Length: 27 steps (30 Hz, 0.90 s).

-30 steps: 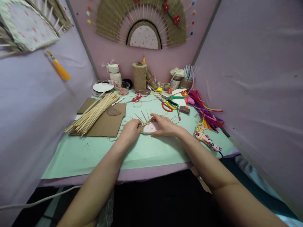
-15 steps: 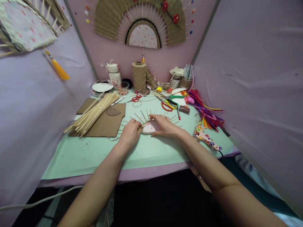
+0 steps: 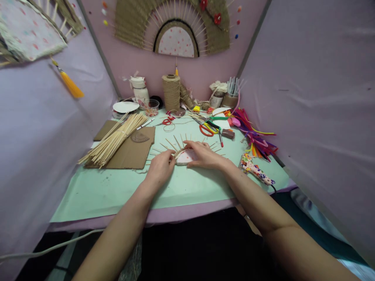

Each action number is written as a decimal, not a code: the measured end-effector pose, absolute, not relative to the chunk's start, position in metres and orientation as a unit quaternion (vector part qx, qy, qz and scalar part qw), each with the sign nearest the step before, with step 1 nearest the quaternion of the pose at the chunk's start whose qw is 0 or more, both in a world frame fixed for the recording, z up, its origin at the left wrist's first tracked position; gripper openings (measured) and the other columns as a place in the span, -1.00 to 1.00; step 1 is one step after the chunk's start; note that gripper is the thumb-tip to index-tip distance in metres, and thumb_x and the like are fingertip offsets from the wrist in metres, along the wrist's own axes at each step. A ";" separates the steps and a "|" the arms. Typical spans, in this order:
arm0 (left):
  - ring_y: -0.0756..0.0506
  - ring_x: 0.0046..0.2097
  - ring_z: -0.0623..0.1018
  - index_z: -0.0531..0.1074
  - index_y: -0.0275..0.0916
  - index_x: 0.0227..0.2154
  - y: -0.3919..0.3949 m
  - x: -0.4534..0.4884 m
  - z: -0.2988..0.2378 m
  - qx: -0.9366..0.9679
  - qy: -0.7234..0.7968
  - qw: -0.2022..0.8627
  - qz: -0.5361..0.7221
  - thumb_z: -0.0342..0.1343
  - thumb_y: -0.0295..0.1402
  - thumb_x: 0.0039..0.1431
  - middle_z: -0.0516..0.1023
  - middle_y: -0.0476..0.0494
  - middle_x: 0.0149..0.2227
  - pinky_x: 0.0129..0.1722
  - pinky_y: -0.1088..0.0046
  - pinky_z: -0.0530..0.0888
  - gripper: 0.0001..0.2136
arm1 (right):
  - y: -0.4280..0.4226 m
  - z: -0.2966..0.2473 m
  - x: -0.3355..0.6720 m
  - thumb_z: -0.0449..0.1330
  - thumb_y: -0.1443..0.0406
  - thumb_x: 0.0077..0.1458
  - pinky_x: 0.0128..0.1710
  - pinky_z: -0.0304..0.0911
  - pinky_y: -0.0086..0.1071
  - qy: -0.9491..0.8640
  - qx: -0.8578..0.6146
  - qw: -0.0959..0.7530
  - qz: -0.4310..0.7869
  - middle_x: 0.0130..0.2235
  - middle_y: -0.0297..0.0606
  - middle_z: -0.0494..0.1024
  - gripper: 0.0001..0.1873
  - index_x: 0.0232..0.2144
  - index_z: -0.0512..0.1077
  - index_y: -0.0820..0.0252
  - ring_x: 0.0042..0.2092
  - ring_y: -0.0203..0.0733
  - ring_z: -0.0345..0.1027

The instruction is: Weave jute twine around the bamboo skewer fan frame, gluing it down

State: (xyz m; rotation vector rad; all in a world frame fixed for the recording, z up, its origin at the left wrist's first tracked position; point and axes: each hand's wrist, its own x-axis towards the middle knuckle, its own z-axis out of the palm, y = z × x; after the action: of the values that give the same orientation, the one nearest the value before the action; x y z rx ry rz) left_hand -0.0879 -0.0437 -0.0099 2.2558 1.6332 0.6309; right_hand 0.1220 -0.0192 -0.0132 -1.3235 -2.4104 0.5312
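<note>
A small half-round fan base lies on the table, its white middle dotted with pink. Thin wooden sticks fan out from its curved rim. My left hand is closed in a pinch at the left end of that rim, on what looks like a strand of twine; the fingertips partly hide it. My right hand spans the fan base from the right, thumb at the straight lower edge and fingers over the curved top, holding it down. The right part of the base is hidden under this hand.
To the left, a bundle of wooden sticks lies on cardboard. A twine spool stands behind. Scissors, pipe cleaners and a patterned glue gun are on the right. A large fan hangs on the back wall.
My left fingers have shifted very slightly at the rim. The right hand keeps its place on the fan base; the camera view has moved a little.
</note>
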 end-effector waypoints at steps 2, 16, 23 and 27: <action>-0.15 -0.20 0.58 0.46 -0.25 -0.10 -0.045 -0.087 -0.010 0.775 0.573 0.148 0.223 0.02 -0.45 0.16 0.64 -0.18 -0.27 -0.20 0.35 0.42 -0.74 | -0.019 -0.012 0.121 0.41 0.14 -0.13 0.09 0.00 0.00 -0.848 -0.468 0.167 0.186 0.13 -0.06 0.41 -0.04 0.25 0.07 0.08 0.17 0.13 0.19; -0.13 -0.23 0.56 0.42 -0.25 -0.06 -0.060 -0.085 -0.015 0.736 0.580 0.212 0.279 0.10 -0.47 0.07 0.62 -0.14 -0.22 -0.18 0.32 0.43 -0.68 | -0.021 -0.011 0.120 0.40 0.15 -0.12 0.09 -0.01 0.00 -0.845 -0.470 0.170 0.191 0.14 -0.06 0.41 -0.07 0.25 0.09 0.06 0.19 0.15 0.16; -0.17 -0.15 0.57 0.40 -0.24 -0.05 -0.065 -0.083 -0.014 0.738 0.579 0.207 0.278 0.08 -0.48 0.08 0.62 -0.18 -0.17 -0.14 0.29 0.43 -0.67 | -0.021 -0.010 0.120 0.42 0.17 -0.13 0.11 -0.04 0.02 -0.845 -0.472 0.163 0.190 0.15 -0.06 0.39 -0.07 0.24 0.10 0.12 0.18 0.16 0.16; -0.22 -0.06 0.54 0.36 -0.23 0.02 -0.077 -0.086 -0.011 0.744 0.584 0.203 0.252 0.11 -0.40 0.12 0.60 -0.20 -0.10 -0.08 0.23 0.43 -0.63 | -0.022 -0.009 0.119 0.41 0.18 -0.12 0.14 -0.05 0.01 -0.843 -0.473 0.168 0.192 0.16 -0.06 0.38 -0.06 0.25 0.08 0.11 0.19 0.14 0.15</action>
State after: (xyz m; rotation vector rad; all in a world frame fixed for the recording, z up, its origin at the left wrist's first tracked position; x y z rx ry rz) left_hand -0.0862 -0.0774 -0.0111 2.0769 1.6311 0.7039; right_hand 0.1194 -0.0216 -0.0090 -1.3465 -2.3972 0.5466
